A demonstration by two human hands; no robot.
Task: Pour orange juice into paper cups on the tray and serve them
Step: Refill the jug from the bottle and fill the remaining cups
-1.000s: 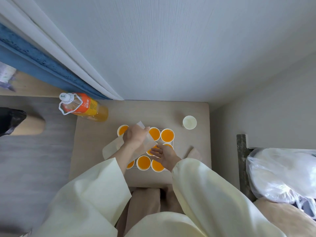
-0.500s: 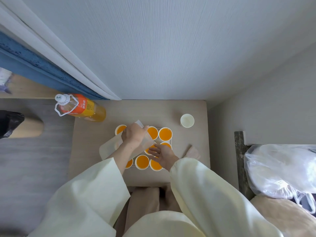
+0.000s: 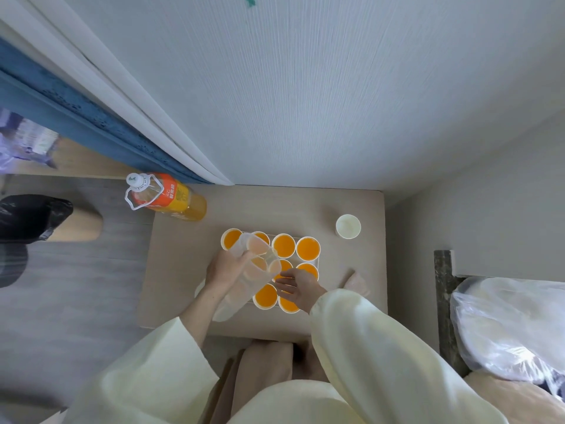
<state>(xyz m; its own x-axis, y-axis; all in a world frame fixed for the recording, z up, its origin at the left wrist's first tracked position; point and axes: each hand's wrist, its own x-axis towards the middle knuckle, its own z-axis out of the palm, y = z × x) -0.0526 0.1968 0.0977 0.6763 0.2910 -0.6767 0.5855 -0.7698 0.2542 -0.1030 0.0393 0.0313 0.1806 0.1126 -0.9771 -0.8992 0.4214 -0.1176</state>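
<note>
Translucent sleeve [image 3: 244, 289], gripped by left hand [image 3: 224, 269], should be kept off the cup [image 3: 287, 265] just beyond right hand [image 3: 301, 287], whose hold cannot be told.

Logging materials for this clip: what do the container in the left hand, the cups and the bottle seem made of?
Container: translucent, probably plastic; orange cups show through it. Cups: matte white rims, look like paper. Bottle: clear glossy plastic, juice visible inside, printed orange label.
</note>
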